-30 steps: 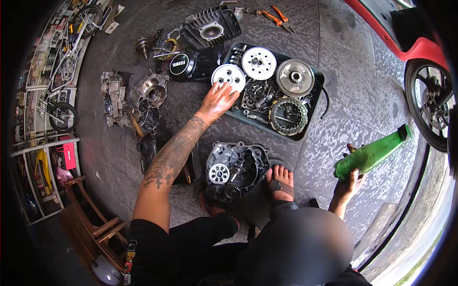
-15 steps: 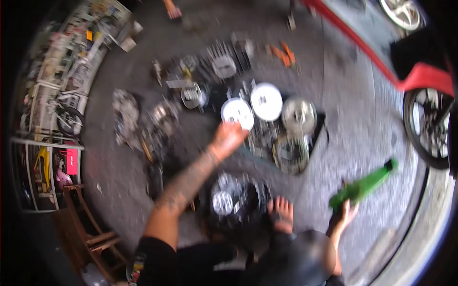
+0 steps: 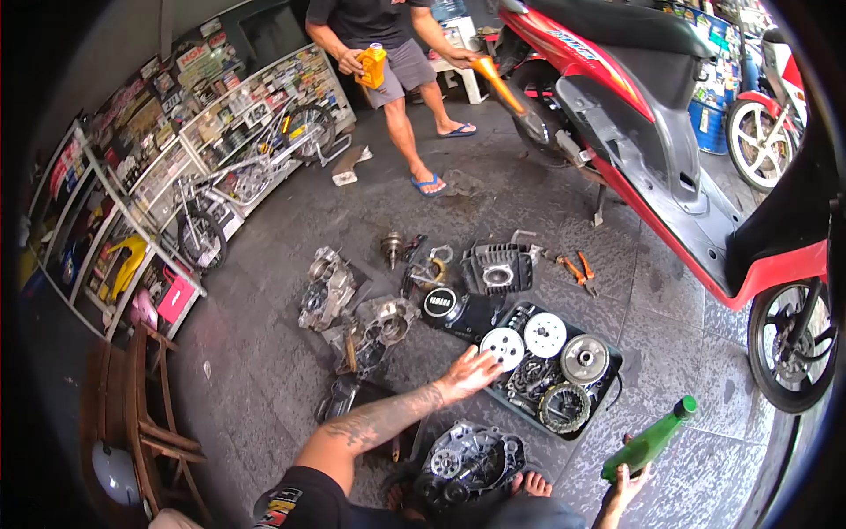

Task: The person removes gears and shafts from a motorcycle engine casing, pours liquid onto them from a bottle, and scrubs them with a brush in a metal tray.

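My left hand (image 3: 473, 374) reaches over the near left corner of a dark tray (image 3: 577, 432). Its stretched fingers are at the near left rim of a white, gear-like disc (image 3: 503, 349); whether they press on it I cannot tell. Beside this disc lie a second white disc (image 3: 545, 335), a round metal clutch part (image 3: 585, 359) and a toothed ring (image 3: 565, 406). On the right, my right hand (image 3: 629, 483) is wrapped round the lower part of a green bottle (image 3: 648, 447), held tilted with its green cap up. An engine case (image 3: 467, 463) lies near my feet.
Beyond the tray lie a black Yamaha cover (image 3: 451, 306), a finned cylinder (image 3: 500, 266), metal casings (image 3: 379, 322) and orange-handled pliers (image 3: 577, 268). A red scooter (image 3: 608, 115) stands right. A co-worker (image 3: 401, 115) holds a yellow bottle (image 3: 373, 67). Left is a wooden bench (image 3: 137, 423).
My view has swung up, showing the co-worker and more of the scooter. The left hand's fingers look more stretched at the white disc. The green bottle stays in my right hand.
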A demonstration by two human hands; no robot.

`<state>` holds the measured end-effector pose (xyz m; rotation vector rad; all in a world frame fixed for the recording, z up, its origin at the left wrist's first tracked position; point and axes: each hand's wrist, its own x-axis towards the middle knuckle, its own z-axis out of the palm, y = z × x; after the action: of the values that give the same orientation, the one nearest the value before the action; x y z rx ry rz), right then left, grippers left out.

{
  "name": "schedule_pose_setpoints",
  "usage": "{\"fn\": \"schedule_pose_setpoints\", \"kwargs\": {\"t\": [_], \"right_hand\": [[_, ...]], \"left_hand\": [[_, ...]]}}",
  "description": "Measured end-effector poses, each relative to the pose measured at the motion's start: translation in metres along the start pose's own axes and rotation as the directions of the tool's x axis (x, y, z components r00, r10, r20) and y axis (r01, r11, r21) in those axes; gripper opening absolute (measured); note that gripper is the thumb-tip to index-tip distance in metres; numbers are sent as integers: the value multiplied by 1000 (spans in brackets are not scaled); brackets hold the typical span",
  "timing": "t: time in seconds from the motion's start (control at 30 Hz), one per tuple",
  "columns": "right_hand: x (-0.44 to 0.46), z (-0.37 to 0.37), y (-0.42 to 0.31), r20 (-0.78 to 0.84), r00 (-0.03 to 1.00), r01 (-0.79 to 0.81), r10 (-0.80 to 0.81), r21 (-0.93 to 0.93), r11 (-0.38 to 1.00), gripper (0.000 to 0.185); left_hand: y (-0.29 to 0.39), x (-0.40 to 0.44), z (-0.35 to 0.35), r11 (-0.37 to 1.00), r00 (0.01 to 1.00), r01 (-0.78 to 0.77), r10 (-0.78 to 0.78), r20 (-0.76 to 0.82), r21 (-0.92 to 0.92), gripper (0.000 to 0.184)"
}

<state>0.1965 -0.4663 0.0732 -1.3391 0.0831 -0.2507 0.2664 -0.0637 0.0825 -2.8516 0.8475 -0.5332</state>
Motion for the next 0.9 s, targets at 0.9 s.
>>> {"fn": "schedule_pose_setpoints", "kwargs": {"t": [0.9], "right_hand": [[-6, 74, 31, 226, 972, 132, -66, -290, 948, 75]], "left_hand": [[156, -221, -99, 366, 503, 635, -864, 6, -681, 17]]}}
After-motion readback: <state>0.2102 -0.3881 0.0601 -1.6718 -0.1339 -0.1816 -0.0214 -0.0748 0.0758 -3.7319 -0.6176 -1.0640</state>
